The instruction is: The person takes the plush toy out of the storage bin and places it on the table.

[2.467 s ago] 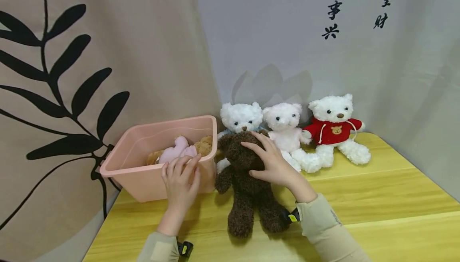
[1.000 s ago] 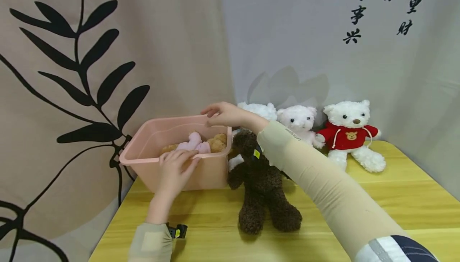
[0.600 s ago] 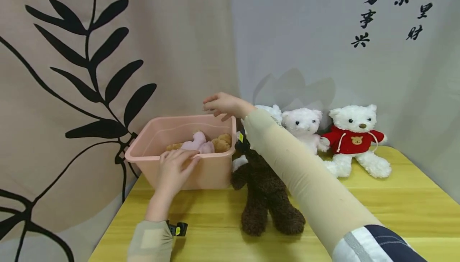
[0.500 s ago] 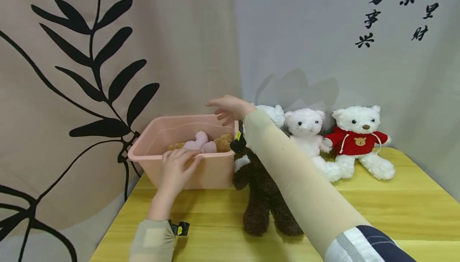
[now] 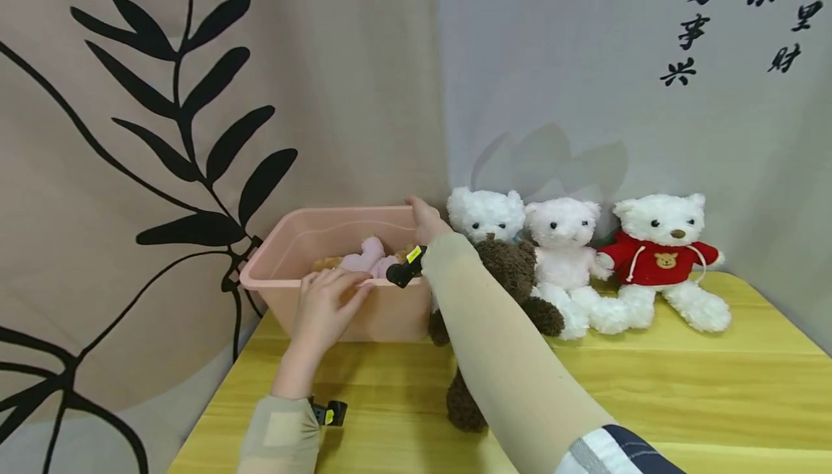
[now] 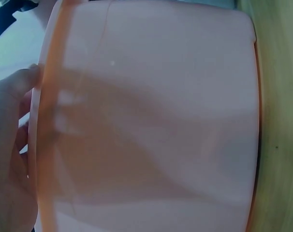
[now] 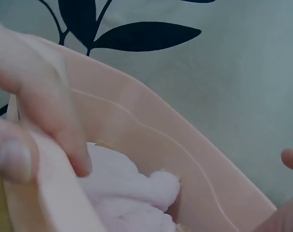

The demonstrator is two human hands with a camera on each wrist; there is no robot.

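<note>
My left hand grips the front rim of a pink plastic bin, fingers over the edge and thumb outside; the left wrist view shows the bin's front wall close up. At the bin's right end, my right hand is at the rim, thumb pointing up, its other fingers hidden. Inside lie a pale lilac plush toy and tan plush. Beside the bin, a dark brown teddy bear is partly covered by my right forearm.
Against the back curtain sit a white bear, a pale pink bear and a white bear in a red hoodie. The wooden table ends at a slanted edge on the left.
My right hand has gone from the brown bear's head to above the bin's right end, then down to its rim. My left hand stays on the front rim. The head view has turned left.
</note>
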